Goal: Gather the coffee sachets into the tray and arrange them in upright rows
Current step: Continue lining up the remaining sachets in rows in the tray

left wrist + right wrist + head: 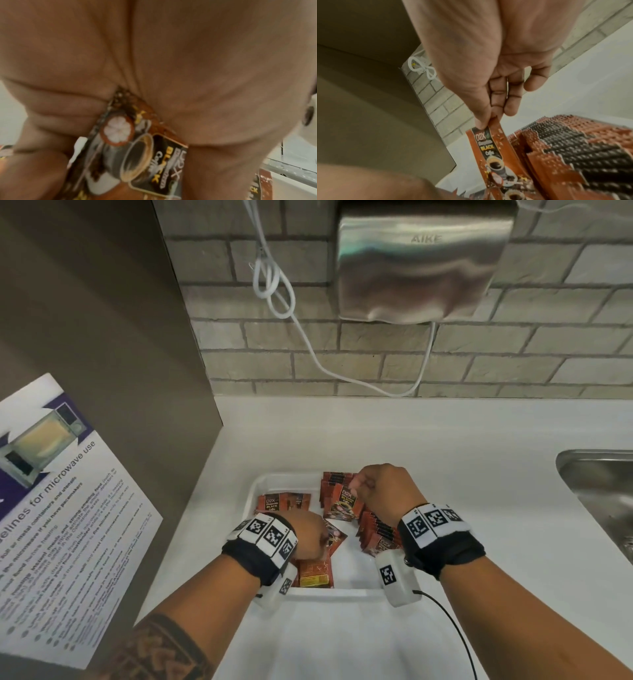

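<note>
Both forearms reaching over the near rim of the white tray [270, 482] on the bench. Right hand [383, 489] raised, knuckles up, thumb and forefinger pinching the top edge of a coffee sachet [494, 150] beside the upright row [380, 534] along the tray's right side. Left hand [306, 534] low, palm down, fingers clamped on another sachet [137, 155] near the tray's middle.

The head view looks steeply down at the desk [445, 440] and tray [329, 594]. Each wrist view looks close along its palm, sharing the tray's sachets [573, 148].
</note>
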`<action>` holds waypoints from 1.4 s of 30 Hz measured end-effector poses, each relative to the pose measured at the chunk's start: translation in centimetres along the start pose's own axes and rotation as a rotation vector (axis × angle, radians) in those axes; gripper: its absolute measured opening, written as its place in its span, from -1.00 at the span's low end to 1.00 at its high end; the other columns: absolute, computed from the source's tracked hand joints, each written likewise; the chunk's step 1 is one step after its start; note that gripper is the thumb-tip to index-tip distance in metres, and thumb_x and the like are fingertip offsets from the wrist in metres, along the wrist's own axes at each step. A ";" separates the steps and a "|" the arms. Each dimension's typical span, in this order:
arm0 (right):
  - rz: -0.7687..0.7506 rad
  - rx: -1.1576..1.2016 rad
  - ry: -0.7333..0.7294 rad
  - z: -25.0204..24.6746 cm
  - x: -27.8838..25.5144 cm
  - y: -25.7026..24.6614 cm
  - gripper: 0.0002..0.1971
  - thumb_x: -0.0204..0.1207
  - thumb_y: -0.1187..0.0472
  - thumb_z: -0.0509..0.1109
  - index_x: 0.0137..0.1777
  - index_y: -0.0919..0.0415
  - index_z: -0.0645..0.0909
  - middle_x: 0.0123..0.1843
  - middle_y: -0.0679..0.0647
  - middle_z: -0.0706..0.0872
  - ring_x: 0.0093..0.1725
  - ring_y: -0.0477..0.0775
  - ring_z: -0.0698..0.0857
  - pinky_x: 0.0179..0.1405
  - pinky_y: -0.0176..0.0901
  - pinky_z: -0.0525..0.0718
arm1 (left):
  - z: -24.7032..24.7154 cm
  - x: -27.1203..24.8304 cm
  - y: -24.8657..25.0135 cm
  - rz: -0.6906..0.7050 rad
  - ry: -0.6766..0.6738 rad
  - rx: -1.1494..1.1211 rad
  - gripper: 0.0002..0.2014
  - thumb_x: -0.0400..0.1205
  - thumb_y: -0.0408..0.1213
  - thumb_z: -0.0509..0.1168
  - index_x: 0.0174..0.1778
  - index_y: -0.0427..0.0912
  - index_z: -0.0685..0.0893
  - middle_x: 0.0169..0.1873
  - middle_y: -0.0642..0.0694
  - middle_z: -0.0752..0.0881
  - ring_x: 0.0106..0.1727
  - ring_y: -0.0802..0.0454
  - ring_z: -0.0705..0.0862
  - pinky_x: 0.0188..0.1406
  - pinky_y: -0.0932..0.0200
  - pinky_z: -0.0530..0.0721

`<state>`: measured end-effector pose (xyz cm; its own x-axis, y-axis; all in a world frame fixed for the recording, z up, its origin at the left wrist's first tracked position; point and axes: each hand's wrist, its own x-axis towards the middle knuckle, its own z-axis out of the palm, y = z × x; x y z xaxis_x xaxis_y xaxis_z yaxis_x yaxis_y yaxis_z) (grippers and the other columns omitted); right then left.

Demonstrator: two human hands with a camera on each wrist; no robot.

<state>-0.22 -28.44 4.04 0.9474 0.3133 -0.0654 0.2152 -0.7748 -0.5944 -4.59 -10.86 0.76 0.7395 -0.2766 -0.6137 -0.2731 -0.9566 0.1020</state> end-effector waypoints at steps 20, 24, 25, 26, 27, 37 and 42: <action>0.182 -0.377 -0.234 2.3 3.0 -1.9 -0.80 0.42 0.28 0.45 -0.20 -0.11 0.73 0.00 -0.17 0.78 0.18 -0.02 0.65 0.35 -0.02 0.47 | -1.5 2.1 1.1 0.048 -0.029 0.048 -0.47 0.71 -0.17 0.27 0.63 -0.10 0.42 0.45 -0.21 0.59 0.35 -0.18 0.61 0.19 0.01 0.61; 0.165 -0.396 -0.231 2.5 3.4 -1.5 -0.81 0.46 0.26 0.43 -0.15 -0.11 0.73 0.01 -0.17 0.76 0.18 0.00 0.65 0.33 -0.01 0.44 | -1.5 2.9 1.2 0.052 -0.037 0.082 -0.50 0.70 -0.17 0.26 0.61 -0.08 0.47 0.34 -0.21 0.66 0.27 -0.17 0.64 0.22 -0.02 0.66; 0.162 -0.386 -0.228 2.5 3.4 -1.4 -0.81 0.46 0.26 0.44 -0.19 -0.12 0.72 0.00 -0.19 0.76 0.17 -0.02 0.65 0.34 -0.01 0.43 | -1.4 3.1 1.2 0.052 -0.038 0.085 -0.50 0.72 -0.16 0.24 0.62 -0.08 0.46 0.33 -0.20 0.67 0.27 -0.16 0.64 0.23 -0.01 0.65; 0.155 -0.372 -0.218 2.5 3.5 -1.3 -0.80 0.45 0.26 0.45 -0.22 -0.12 0.69 -0.01 -0.20 0.76 0.15 -0.03 0.66 0.35 -0.01 0.43 | -1.5 3.2 1.2 0.054 -0.034 0.086 -0.49 0.73 -0.14 0.23 0.64 -0.07 0.44 0.32 -0.20 0.67 0.28 -0.16 0.64 0.22 0.01 0.64; 0.149 -0.357 -0.207 2.6 3.6 -1.2 -0.79 0.45 0.26 0.47 -0.25 -0.13 0.67 -0.02 -0.21 0.75 0.14 -0.04 0.66 0.35 -0.02 0.44 | -1.5 3.4 1.1 0.055 -0.026 0.086 -0.49 0.74 -0.12 0.22 0.65 -0.06 0.43 0.34 -0.20 0.66 0.30 -0.16 0.63 0.21 0.02 0.62; 0.159 -0.300 -0.231 2.1 3.7 -0.8 -0.81 0.40 0.23 0.57 -0.20 -0.11 0.68 -0.10 -0.21 0.74 0.08 -0.08 0.66 0.35 -0.04 0.47 | -0.8 4.6 0.2 0.008 0.023 -0.017 -0.53 0.70 -0.01 0.26 0.50 -0.13 0.61 0.32 -0.23 0.69 0.28 -0.18 0.67 0.25 -0.03 0.69; 0.165 -0.263 -0.226 1.9 3.5 -0.7 -0.86 0.42 0.20 0.56 -0.13 -0.09 0.72 -0.09 -0.19 0.77 0.06 -0.09 0.68 0.35 -0.04 0.47 | -0.6 4.7 0.1 -0.012 0.029 -0.031 -0.53 0.68 0.02 0.27 0.44 -0.16 0.66 0.24 -0.21 0.73 0.22 -0.15 0.70 0.20 -0.02 0.71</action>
<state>2.47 -25.72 2.70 0.9046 0.2633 -0.3352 0.1459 -0.9302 -0.3368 -0.77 -12.35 -1.63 0.7603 -0.2676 -0.5919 -0.2453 -0.9620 0.1199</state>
